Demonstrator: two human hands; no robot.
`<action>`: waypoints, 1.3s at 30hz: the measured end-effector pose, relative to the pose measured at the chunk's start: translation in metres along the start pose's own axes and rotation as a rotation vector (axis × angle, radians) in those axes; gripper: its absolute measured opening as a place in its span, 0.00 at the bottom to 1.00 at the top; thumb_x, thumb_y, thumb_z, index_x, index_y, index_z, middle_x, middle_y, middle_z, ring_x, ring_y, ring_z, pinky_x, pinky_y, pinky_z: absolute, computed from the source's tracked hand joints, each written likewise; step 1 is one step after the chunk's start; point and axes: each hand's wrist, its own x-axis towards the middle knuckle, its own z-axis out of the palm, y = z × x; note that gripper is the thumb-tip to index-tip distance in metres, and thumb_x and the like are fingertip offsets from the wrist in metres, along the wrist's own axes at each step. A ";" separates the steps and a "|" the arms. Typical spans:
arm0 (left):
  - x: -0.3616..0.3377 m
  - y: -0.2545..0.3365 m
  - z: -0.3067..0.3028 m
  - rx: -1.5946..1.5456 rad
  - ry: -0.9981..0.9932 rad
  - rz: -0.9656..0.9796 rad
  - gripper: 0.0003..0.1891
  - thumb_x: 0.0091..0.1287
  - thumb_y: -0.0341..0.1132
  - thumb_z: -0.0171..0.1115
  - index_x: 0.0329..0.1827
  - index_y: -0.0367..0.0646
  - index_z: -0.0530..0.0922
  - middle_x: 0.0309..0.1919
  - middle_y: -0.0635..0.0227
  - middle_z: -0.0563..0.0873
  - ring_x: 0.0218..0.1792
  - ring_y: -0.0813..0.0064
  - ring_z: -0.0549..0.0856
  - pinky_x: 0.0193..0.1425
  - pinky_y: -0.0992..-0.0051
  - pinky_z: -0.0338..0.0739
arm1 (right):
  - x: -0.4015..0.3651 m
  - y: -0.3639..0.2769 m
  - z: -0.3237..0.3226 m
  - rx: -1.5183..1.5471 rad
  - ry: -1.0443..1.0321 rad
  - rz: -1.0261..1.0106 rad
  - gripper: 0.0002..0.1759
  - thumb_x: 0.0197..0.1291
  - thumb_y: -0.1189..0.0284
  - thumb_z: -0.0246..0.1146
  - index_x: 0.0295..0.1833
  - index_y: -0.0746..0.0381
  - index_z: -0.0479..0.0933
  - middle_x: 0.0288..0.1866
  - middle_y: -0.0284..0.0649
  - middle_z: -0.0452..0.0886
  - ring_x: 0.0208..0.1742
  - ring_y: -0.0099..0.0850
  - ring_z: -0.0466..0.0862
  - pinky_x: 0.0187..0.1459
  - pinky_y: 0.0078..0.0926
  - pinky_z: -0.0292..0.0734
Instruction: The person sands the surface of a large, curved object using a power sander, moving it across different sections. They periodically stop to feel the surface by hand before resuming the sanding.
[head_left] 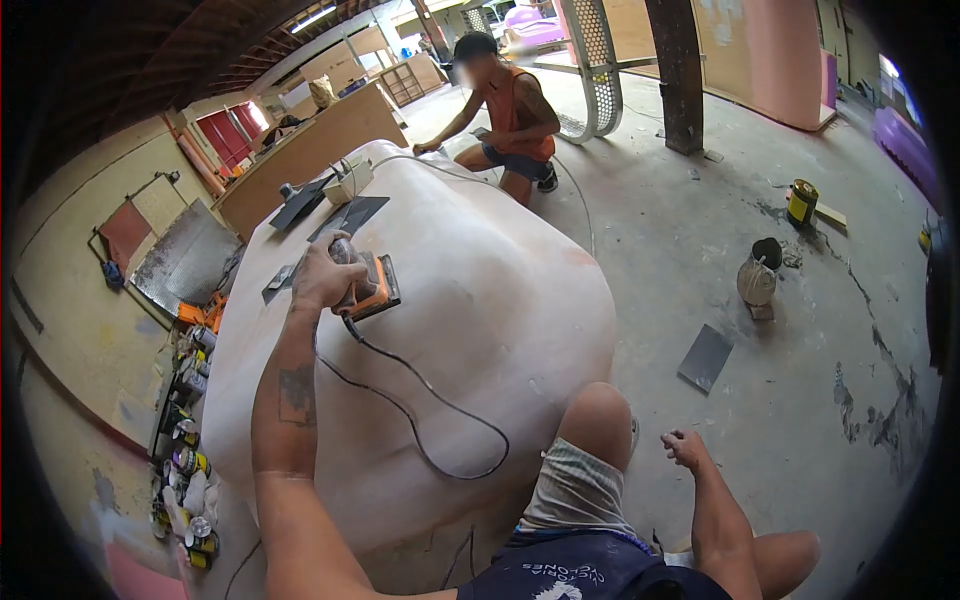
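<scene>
My left hand point(325, 272) is wrapped round an orange and grey power sander point(372, 288), whose black pad edge tilts up beside the large whitish rounded form point(470, 300). From the sander a black cord loops over the pale surface. Just beyond my left hand, dark sheets point(355, 215) lie on the form next to a pale power box point(348, 183). My right hand point(683, 448) hangs over the floor beside my knee, fingers curled in; whether it holds anything small is hidden.
A co-worker point(510, 115) crouches at the form's far end. On the floor at right are a dark sheet point(706, 358), a pot point(757, 281) and a tin point(801, 203). Cans point(190, 460) line the left side. A dark post point(677, 80) stands behind.
</scene>
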 end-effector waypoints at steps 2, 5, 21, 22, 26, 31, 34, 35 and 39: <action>0.001 -0.009 0.002 -0.018 0.016 -0.002 0.40 0.45 0.45 0.78 0.68 0.49 0.84 0.57 0.51 0.91 0.57 0.55 0.91 0.66 0.62 0.84 | -0.009 -0.050 -0.002 0.107 0.023 -0.073 0.22 0.72 0.53 0.70 0.54 0.62 0.87 0.43 0.35 0.89 0.37 0.26 0.87 0.36 0.28 0.80; -0.001 -0.027 0.034 -0.106 0.032 0.039 0.39 0.45 0.46 0.79 0.67 0.51 0.84 0.55 0.50 0.91 0.57 0.55 0.91 0.67 0.61 0.84 | -0.056 -0.166 -0.004 0.126 0.031 -0.383 0.20 0.74 0.57 0.68 0.57 0.63 0.86 0.45 0.35 0.90 0.41 0.25 0.87 0.41 0.27 0.80; -0.012 -0.026 0.049 -0.363 0.099 0.094 0.35 0.55 0.43 0.80 0.67 0.40 0.81 0.55 0.49 0.90 0.53 0.58 0.92 0.62 0.61 0.88 | -0.208 -0.407 0.041 -0.291 -0.288 -1.309 0.14 0.67 0.68 0.78 0.53 0.64 0.88 0.50 0.41 0.91 0.44 0.31 0.88 0.48 0.30 0.81; -0.014 -0.025 0.048 -0.380 0.097 0.083 0.35 0.56 0.43 0.79 0.67 0.39 0.81 0.55 0.50 0.90 0.53 0.59 0.92 0.62 0.62 0.88 | -0.215 -0.406 0.034 -0.291 -0.548 -1.267 0.15 0.67 0.67 0.78 0.52 0.64 0.88 0.50 0.42 0.91 0.45 0.33 0.89 0.48 0.32 0.81; -0.016 -0.019 0.047 -0.404 0.082 0.060 0.35 0.59 0.43 0.80 0.70 0.39 0.80 0.55 0.54 0.90 0.52 0.63 0.92 0.60 0.64 0.88 | -0.269 -0.377 0.051 -0.306 -1.435 -1.028 0.14 0.74 0.66 0.71 0.49 0.67 0.85 0.43 0.47 0.86 0.45 0.44 0.87 0.46 0.37 0.80; -0.008 -0.031 0.050 -0.460 0.030 0.100 0.36 0.62 0.42 0.80 0.73 0.41 0.78 0.54 0.56 0.89 0.52 0.67 0.90 0.59 0.67 0.87 | -0.288 -0.331 0.050 -0.431 -1.630 -0.646 0.20 0.80 0.54 0.63 0.48 0.63 0.78 0.42 0.48 0.83 0.46 0.55 0.85 0.49 0.48 0.78; -0.001 -0.038 0.048 -0.428 -0.008 0.129 0.36 0.64 0.43 0.79 0.74 0.41 0.77 0.55 0.58 0.88 0.55 0.67 0.89 0.61 0.67 0.86 | -0.294 -0.311 0.049 -0.192 -1.472 -0.746 0.19 0.81 0.60 0.61 0.38 0.61 0.79 0.35 0.46 0.83 0.35 0.45 0.85 0.38 0.43 0.78; 0.006 -0.045 0.049 -0.391 -0.009 0.154 0.37 0.65 0.44 0.79 0.75 0.41 0.76 0.56 0.59 0.87 0.55 0.66 0.88 0.62 0.66 0.85 | -0.294 -0.309 0.046 -0.095 -1.466 -0.711 0.18 0.82 0.62 0.61 0.40 0.64 0.79 0.35 0.47 0.82 0.37 0.46 0.84 0.39 0.42 0.77; 0.030 -0.062 0.067 -0.461 -0.108 0.207 0.35 0.66 0.43 0.76 0.75 0.37 0.76 0.56 0.54 0.87 0.53 0.63 0.90 0.60 0.67 0.85 | -0.279 -0.300 0.045 0.516 -1.085 -0.877 0.17 0.82 0.64 0.60 0.42 0.67 0.79 0.35 0.46 0.79 0.41 0.45 0.82 0.42 0.42 0.74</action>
